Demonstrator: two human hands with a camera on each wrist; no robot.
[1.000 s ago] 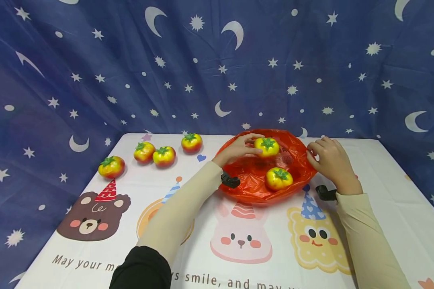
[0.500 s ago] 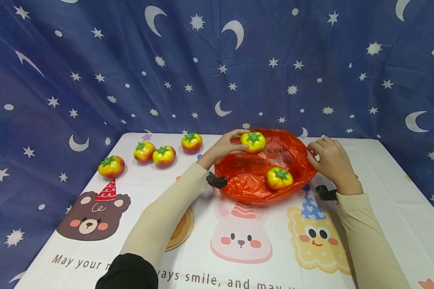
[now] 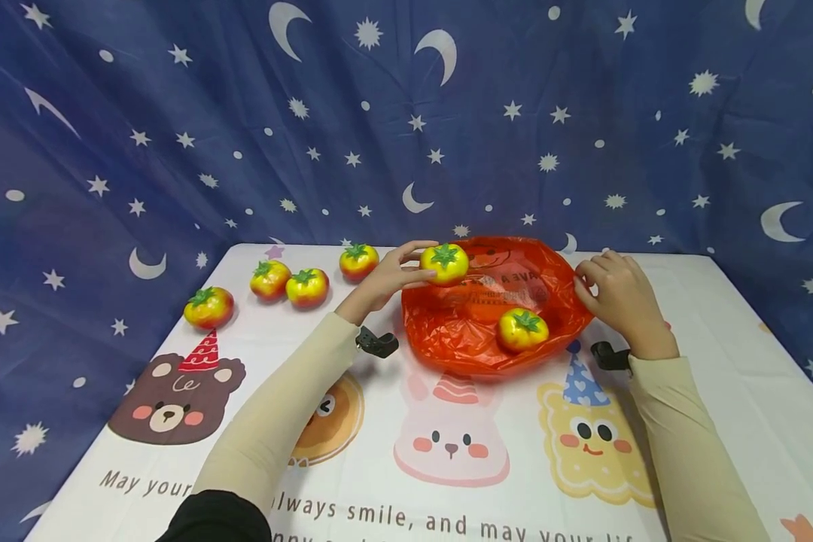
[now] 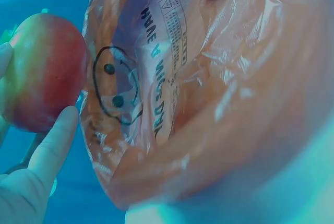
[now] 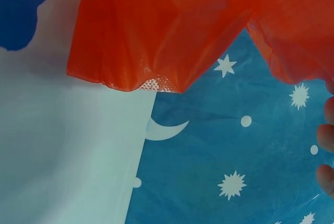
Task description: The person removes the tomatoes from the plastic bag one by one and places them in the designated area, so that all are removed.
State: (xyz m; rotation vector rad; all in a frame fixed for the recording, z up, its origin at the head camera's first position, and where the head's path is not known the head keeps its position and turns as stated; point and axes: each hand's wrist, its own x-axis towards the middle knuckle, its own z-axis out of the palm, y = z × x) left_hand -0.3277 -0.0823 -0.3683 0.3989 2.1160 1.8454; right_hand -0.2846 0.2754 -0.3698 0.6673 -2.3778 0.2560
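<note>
A yellow-and-red tomato (image 3: 445,265) with a green leafy top is held between the thumb and fingers of my left hand (image 3: 385,280). It is at the upper left rim of a red plastic bag (image 3: 457,339), which lies wide open. Inside the bag is another tomato (image 3: 523,331). My right hand (image 3: 619,297) pinches the bag's right rim; its fingertips are partly hidden. In the left wrist view the held tomato (image 4: 49,72) is beside the bag's edge (image 4: 120,187). The right wrist view shows the bag's hanging outer side (image 5: 141,36) and a few fingertips (image 5: 324,138).
Several more tomatoes sit at the back left of the table: one far left (image 3: 208,308), two close together (image 3: 269,281) and one near the back edge (image 3: 358,263). A printed white cloth (image 3: 379,421) covers the table. A blue starry curtain (image 3: 352,113) stands behind it.
My left hand has moved left with the tomato, from above the bag's middle to its left rim. My right hand stays at the bag's right rim.
</note>
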